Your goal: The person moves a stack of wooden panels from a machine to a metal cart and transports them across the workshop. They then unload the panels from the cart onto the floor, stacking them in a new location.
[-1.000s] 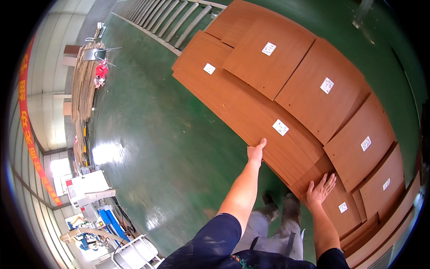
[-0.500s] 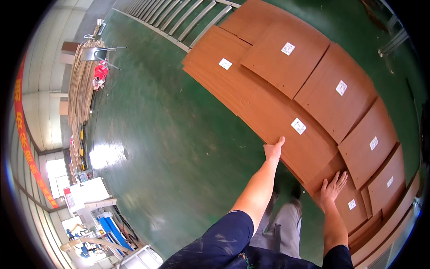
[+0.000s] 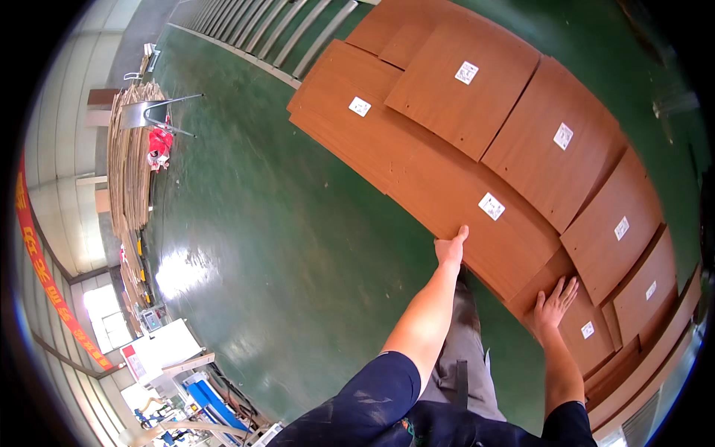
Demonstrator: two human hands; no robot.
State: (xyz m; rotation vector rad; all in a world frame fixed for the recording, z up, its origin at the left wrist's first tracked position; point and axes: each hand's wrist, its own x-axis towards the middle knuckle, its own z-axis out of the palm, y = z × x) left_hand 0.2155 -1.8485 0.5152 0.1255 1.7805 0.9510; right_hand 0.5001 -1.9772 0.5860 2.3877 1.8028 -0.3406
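My left hand [image 3: 452,244] is closed on the near edge of a long brown wood-grain panel [image 3: 428,175], its thumb on top and its fingers hidden below. Lying flat with fingers apart, my right hand [image 3: 553,304] presses on a smaller brown panel [image 3: 585,350] at the near right of the same stack. A white printed label [image 3: 491,206] sits on the long panel just beyond my left hand. Overlapping it on the far side are several labelled brown panels, among them a squarish panel [image 3: 463,97] and another panel [image 3: 557,160].
Metal conveyor rollers [image 3: 302,37] run beyond the stack's far end. Green floor [image 3: 298,246] stretches to the left. Flattened cardboard [image 3: 130,171] is piled along the wall, beside a chair [image 3: 153,112]. A white-topped bench [image 3: 160,350] stands at the lower left.
The view has shifted a little, and my leg has come forward towards the stack. Both hands keep their places on the panels.
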